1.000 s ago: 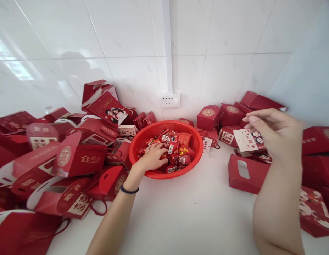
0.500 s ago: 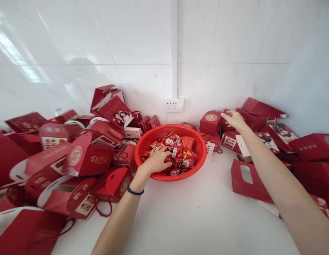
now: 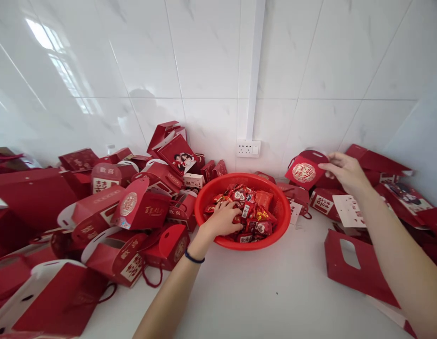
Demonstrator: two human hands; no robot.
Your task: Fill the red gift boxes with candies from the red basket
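A bright red basket (image 3: 252, 246) holds red packets (image 3: 263, 228) printed white and yellow; deep red boxes (image 3: 146, 201) carry gold lettering, one a round gold emblem (image 3: 303, 173). I see grey-veined white tiles (image 3: 207, 56), a white table (image 3: 246, 292), a dark blue wristband (image 3: 194, 258).

Bright, diffuse light fills the frame. A window-like reflection (image 3: 56, 56) glares off the glossy tiled wall (image 3: 211, 56) at upper left, a faint, rounded grey shadow (image 3: 142, 101) beside it. Wide-angle distortion stretches boxes (image 3: 56, 301) at lower left; the upper-right corner looks soft.
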